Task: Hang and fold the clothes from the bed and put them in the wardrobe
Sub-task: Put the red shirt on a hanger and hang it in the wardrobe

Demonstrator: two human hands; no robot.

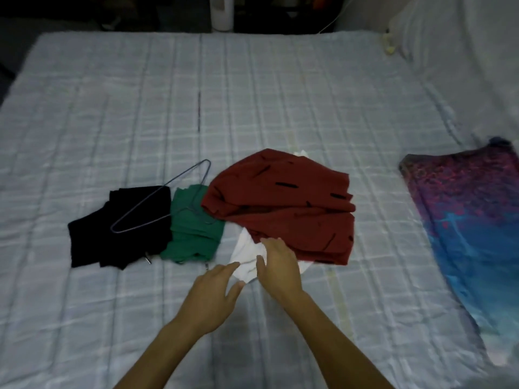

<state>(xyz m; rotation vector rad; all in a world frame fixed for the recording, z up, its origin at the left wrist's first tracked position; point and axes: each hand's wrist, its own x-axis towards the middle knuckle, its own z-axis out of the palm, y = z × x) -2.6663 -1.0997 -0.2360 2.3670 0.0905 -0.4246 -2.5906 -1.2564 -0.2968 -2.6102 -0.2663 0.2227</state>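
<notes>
My left hand [213, 299] and right hand [276, 266], both relaxed, touch the white cloth [247, 255]; pulling it risks toppling the red shirt [283, 203] resting on top.

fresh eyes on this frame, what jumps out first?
The dark red garment with black dashes, heaped mid-bed over a white cloth, dominates. Both hands reach that white cloth at its near edge: the left hand open beside it, the right hand resting on it. To the left lie a green garment and a black one, with a wire hanger across them.
</notes>
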